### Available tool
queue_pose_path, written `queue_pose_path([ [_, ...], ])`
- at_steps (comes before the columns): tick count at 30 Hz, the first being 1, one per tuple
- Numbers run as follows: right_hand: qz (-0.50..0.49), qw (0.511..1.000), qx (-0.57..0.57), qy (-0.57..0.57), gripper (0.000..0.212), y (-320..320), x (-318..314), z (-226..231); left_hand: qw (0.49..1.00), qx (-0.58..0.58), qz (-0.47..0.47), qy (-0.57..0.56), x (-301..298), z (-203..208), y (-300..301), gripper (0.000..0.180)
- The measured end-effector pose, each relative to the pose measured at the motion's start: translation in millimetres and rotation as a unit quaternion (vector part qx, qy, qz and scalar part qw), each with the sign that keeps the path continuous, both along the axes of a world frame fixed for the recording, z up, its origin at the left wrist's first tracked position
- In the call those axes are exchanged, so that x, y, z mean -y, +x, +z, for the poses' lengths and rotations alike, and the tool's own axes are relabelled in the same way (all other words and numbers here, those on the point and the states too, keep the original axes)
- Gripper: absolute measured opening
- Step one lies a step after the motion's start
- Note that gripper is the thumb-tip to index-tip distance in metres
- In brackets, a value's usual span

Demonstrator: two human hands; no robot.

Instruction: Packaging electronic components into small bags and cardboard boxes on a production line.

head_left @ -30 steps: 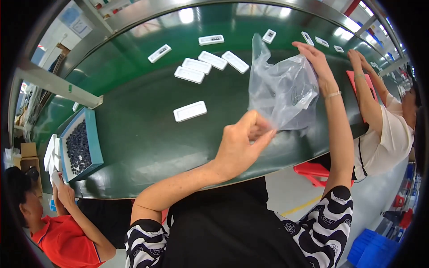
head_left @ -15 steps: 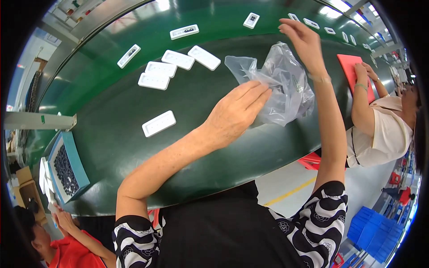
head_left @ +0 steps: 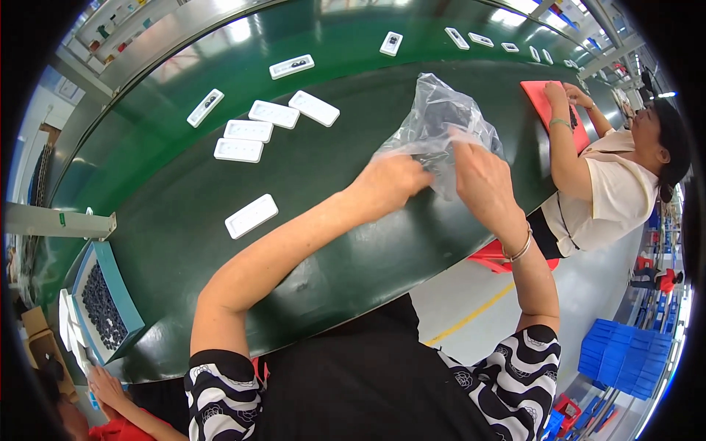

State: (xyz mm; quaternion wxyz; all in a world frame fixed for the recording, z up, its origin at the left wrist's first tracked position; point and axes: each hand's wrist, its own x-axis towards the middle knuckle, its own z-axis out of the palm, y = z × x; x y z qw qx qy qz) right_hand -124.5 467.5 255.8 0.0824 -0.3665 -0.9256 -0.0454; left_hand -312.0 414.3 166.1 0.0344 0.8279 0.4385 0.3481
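Note:
A clear plastic bag (head_left: 450, 110) lies crumpled on the dark green table, its near edge gathered between my hands. My left hand (head_left: 390, 185) is closed on the bag's near left edge, fingers curled and slightly blurred. At the near right edge, my right hand (head_left: 487, 184) pinches the film with thumb and fingers. What the bag holds, if anything, I cannot make out. Left of my hands, one white rectangular tray (head_left: 251, 216) lies by itself. Farther back, several similar trays (head_left: 273, 114) sit close together, some overlapping.
Along the green strip at the back stand white trays with small dark parts (head_left: 292, 66). A blue-rimmed box of black pieces (head_left: 103, 305) is at the left end. On the right, a co-worker (head_left: 596, 176) works over a red mat (head_left: 540, 99); another person's hands (head_left: 107, 386) show lower left.
My right hand has come down from the back of the table to the bag's near edge and closed on it. The bag has been drawn open wider. The view has shifted slightly.

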Motion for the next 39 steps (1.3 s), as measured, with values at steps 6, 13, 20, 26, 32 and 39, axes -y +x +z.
queue_pose_path([
  [6,-0.008,0.738,-0.404,-0.541,0.053,-34,-9,24,0.955,-0.268,-0.010,0.129,30,5,7,0.029],
  [13,0.096,0.948,-0.301,-0.033,0.066,-41,-18,-72,0.959,-0.253,0.120,0.043,58,-11,44,0.047],
  [20,-0.068,0.978,-0.111,0.165,0.064,-76,8,-23,0.965,-0.223,0.134,0.028,50,-24,62,0.056],
  [26,-0.184,0.973,-0.032,0.135,0.061,-62,-48,-67,0.984,-0.129,0.122,0.033,53,-14,60,0.055],
  [32,-0.201,0.973,-0.114,-0.023,0.076,-93,-35,-87,0.973,-0.163,0.163,-0.010,62,-21,16,0.053],
  [39,-0.211,0.950,-0.229,-0.026,0.046,-97,-66,-80,0.975,-0.144,0.171,0.018,51,-8,-2,0.038],
])
